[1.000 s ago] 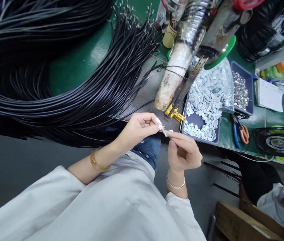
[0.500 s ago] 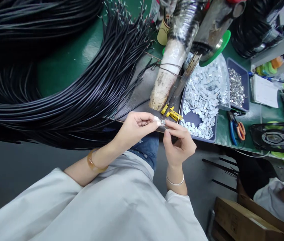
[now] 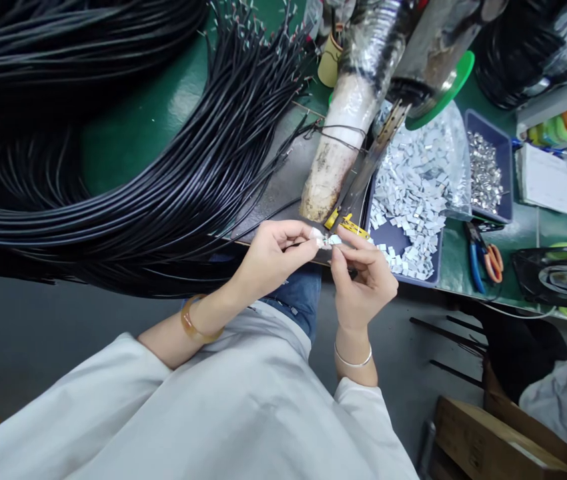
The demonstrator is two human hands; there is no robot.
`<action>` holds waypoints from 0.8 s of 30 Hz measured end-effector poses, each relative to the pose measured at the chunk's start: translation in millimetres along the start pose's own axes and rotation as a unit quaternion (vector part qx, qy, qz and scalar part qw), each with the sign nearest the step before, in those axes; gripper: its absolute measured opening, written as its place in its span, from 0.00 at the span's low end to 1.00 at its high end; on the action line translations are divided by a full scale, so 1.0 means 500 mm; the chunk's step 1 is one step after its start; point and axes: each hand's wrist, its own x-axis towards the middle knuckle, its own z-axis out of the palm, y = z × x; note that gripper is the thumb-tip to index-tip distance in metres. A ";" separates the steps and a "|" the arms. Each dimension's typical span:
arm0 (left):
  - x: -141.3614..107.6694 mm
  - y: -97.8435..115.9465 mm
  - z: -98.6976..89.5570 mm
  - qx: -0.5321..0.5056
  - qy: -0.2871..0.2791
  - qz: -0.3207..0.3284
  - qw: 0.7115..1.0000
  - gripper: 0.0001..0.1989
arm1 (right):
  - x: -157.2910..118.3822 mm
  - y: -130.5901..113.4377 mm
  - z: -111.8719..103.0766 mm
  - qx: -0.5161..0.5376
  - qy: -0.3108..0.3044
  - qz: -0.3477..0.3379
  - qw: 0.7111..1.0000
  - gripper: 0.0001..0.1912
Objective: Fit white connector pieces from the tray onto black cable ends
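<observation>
Near the table edge, my left hand (image 3: 283, 257) is closed in a pinch on the end of a black cable, where thin wires show at the fingertips. My right hand (image 3: 363, 277) pinches a small white connector (image 3: 334, 240) against those wires; the fingertips of both hands almost touch. Behind them lies a yellow tool (image 3: 353, 228). White coverings wrap my left fingertips. Just right of my right hand is a tray of small white connectors (image 3: 413, 230). The exact contact between wires and connector is too small to tell.
Bundled black cables (image 3: 163, 193) cover the left of the green table (image 3: 133, 127). A plastic-wrapped tube (image 3: 333, 147) stands behind my hands. Rightward are a bin of metal parts (image 3: 506, 160), pliers (image 3: 483, 257), a notepad (image 3: 547, 180) and a black fan (image 3: 563, 280). A cardboard box (image 3: 493, 440) and a person's sleeve (image 3: 553, 400) are lower right.
The white connector now shows more clearly between my fingertips. My right fingers have shifted slightly around it, and the whole view has moved a little, with the table things sitting further right.
</observation>
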 end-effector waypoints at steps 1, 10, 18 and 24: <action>0.000 0.000 -0.001 -0.001 -0.002 0.000 1.000 0.06 | 0.001 -0.001 0.000 0.000 -0.003 -0.003 1.000 0.04; 0.002 -0.001 -0.006 -0.005 -0.011 0.004 1.000 0.05 | 0.005 0.002 -0.004 -0.024 -0.013 -0.045 0.999 0.07; 0.002 -0.005 0.001 0.012 0.007 0.017 1.000 0.04 | 0.004 0.008 0.001 -0.080 -0.001 -0.107 0.991 0.08; 0.007 -0.004 0.012 -0.033 0.039 0.024 0.998 0.02 | 0.009 0.003 0.009 -0.083 0.002 -0.116 0.990 0.09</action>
